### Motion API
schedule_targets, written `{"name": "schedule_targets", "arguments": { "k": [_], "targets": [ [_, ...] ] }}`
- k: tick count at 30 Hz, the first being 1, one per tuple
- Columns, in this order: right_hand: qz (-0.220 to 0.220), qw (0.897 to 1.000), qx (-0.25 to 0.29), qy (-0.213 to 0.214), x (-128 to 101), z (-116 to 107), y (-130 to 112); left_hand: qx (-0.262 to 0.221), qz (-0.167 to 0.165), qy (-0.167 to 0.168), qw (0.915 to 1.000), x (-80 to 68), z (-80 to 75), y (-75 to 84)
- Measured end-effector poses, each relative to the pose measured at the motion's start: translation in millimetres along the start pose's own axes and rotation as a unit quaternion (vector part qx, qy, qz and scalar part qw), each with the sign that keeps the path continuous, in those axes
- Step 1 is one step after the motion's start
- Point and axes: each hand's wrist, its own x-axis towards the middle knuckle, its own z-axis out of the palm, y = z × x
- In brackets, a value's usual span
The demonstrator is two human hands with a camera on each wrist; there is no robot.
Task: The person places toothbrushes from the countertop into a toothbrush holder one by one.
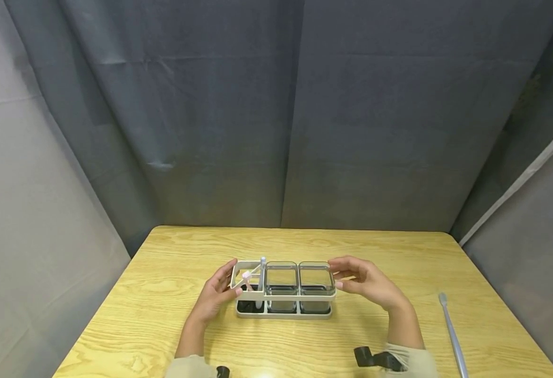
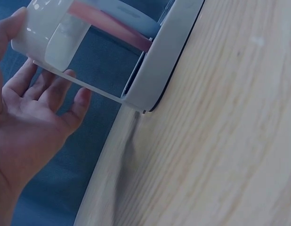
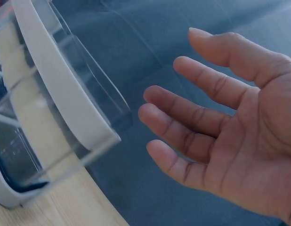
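A white toothbrush holder (image 1: 286, 316) with a dark base stands on the table, two clear cups (image 1: 281, 278) side by side in its middle and right slots. Its left slot holds a pink toothbrush (image 2: 110, 26), leaning, and a blue toothbrush (image 1: 261, 281), more upright; their lower ends show in the left wrist view. My left hand (image 1: 214, 296) grips the holder's upper left end, thumb in front and fingers behind. Beside the right cup is my right hand (image 1: 368, 281), its fingers loosely bent and, in the right wrist view, apart from the cup with nothing held.
A grey-blue toothbrush (image 1: 452, 333) lies on the wooden table (image 1: 375, 244) near the right side. Dark grey curtains (image 1: 220, 131) hang behind the table's far edge, with paler cloth (image 1: 40, 210) along the left. Black straps (image 1: 378, 359) sit at the wrists.
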Motion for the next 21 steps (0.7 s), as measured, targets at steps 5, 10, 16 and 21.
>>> {"name": "schedule_targets", "arguments": {
  "k": [5, 10, 16, 21],
  "targets": [
    [0.015, 1.0, 0.0, 0.008, -10.3, -9.8, 4.9, 0.004, 0.0, 0.005, 1.0, 1.7, -0.4, -1.1],
    [0.016, 1.0, -0.003, 0.018, -20.9, -20.2, 12.7, -0.007, 0.012, 0.008, 0.9999, 2.2, -0.5, 0.5],
    [0.037, 0.998, -0.01, 0.042, -31.3, -31.7, 19.9, -0.028, 0.014, 0.011, 0.9995, 4.8, -0.3, 1.6],
    [0.055, 0.998, -0.008, 0.04, -40.9, -40.9, 24.2, -0.017, 0.014, 0.007, 0.9997, 4.4, -0.3, -2.1]
  ]
}}
